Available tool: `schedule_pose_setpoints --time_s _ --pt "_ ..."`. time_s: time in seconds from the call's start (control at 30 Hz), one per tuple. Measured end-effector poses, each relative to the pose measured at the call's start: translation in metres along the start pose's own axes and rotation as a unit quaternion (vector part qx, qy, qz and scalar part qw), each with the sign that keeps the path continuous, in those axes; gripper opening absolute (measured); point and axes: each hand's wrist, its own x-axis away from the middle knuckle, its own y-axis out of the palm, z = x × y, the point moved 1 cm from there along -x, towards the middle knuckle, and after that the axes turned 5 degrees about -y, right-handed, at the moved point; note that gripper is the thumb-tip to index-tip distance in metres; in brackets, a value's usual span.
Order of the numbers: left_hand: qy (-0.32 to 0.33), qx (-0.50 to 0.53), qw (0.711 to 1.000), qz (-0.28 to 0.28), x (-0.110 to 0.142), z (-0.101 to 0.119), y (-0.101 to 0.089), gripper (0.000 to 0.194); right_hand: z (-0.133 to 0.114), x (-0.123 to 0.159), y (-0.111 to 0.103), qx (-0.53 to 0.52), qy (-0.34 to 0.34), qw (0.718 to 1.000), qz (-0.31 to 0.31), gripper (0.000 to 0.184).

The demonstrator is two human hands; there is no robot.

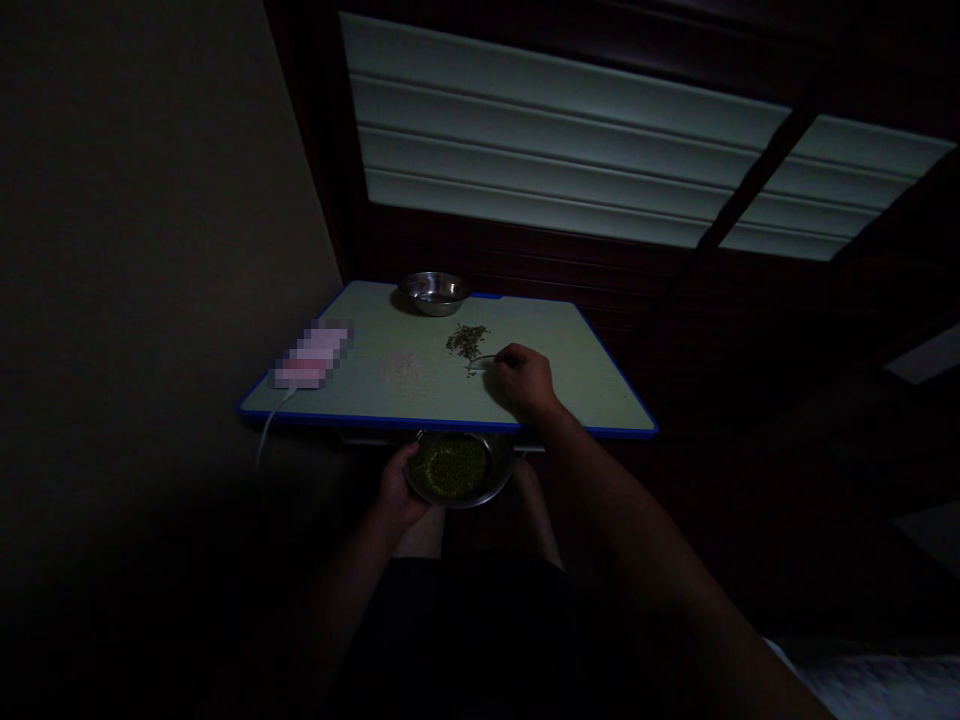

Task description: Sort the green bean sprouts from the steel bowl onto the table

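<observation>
My left hand [401, 490] grips the left rim of a metal bowl [499, 482] below the table's front edge. Small green grains, perhaps mung beans [456, 467], lie in this bowl. Over the table, my right hand [526, 378] is closed on a small shiny utensil that looks like a spoon [482, 363]; dim light blurs its outline. The tip is at the lower edge of a loose pile of brownish-green grains [466, 340]. To the left of that pile, a patch of fine pale grains [401, 370] is spread on the tabletop.
The pale table [592, 390] has a blue edge. A second metal bowl [435, 294] stands at its back. On the left lies a pixelated pink object [311, 355], with a white cable [264, 440] hanging over the edge. A wall and dark-framed panels enclose the table.
</observation>
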Motion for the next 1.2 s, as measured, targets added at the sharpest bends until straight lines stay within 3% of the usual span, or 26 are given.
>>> schedule_pose_setpoints --time_s 0.27,0.6,0.8,1.2 --pt "-0.007 0.000 1.000 0.019 0.002 0.001 0.002 0.025 0.000 0.000 0.000 -0.005 -0.030 1.000 -0.005 0.018" --pt "-0.002 0.001 1.000 0.006 0.000 0.000 0.000 0.029 -0.006 0.001 -0.005 0.009 0.024 1.000 0.010 0.017" --pt "0.005 0.004 1.000 -0.009 -0.001 0.000 -0.001 0.027 -0.010 0.002 -0.007 0.014 0.028 0.999 0.007 0.015" --pt "0.011 0.005 1.000 0.023 0.003 0.000 0.004 0.021 -0.006 0.001 -0.005 0.011 0.010 1.000 -0.002 0.014"
